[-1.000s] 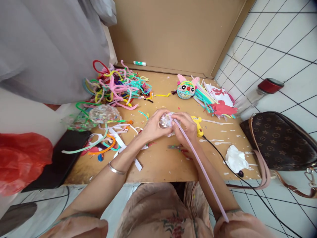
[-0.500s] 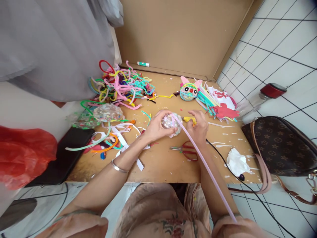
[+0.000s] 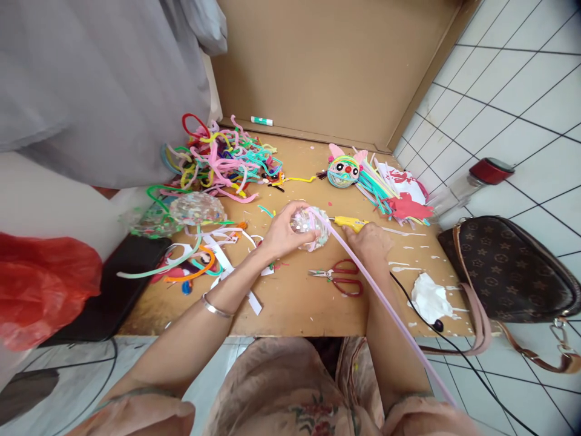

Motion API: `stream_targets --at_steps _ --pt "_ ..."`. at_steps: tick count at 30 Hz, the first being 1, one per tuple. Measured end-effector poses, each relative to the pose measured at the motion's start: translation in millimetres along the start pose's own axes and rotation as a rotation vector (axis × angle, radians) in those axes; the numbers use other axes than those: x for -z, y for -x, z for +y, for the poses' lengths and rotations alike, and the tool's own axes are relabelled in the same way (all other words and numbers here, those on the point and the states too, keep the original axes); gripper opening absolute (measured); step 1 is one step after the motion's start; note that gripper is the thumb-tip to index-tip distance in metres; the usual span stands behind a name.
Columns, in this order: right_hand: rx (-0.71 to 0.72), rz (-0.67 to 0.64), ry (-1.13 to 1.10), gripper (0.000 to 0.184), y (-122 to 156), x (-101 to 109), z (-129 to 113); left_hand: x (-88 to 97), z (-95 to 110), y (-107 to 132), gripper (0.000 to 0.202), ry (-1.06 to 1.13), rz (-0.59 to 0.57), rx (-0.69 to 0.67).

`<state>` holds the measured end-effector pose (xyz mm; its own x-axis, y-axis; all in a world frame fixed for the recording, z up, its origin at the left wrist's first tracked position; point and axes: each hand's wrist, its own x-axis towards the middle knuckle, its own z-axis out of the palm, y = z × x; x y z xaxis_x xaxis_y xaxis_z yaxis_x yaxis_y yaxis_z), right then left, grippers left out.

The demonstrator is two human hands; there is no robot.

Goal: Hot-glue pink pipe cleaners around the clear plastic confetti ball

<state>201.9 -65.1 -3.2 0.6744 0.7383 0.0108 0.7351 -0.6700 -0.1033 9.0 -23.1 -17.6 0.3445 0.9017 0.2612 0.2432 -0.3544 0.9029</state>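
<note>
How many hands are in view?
2: the left hand holds the clear ball; the right hand is at the yellow glue gun. No others show.

White-tiled wall (image 3: 512, 103), brown board (image 3: 318, 66)

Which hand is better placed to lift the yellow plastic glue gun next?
Right, I'd judge. The right hand is already at the yellow plastic glue gun, though whether its grip has closed is unclear. The left hand is farther off and occupied, holding the clear, sparkly round object.
</note>
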Motion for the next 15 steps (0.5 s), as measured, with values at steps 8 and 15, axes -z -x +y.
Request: stream_targets --at_steps 8,15 --pt "0.013 0.037 -0.009 0.046 -7 -5 6 3.5 5 1 0.052 -0.042 0.009 0.047" --pt "0.002 0.274 -0.231 0.05 2 8 5 3.9 2 -2 0.054 -0.015 0.017 0.09"
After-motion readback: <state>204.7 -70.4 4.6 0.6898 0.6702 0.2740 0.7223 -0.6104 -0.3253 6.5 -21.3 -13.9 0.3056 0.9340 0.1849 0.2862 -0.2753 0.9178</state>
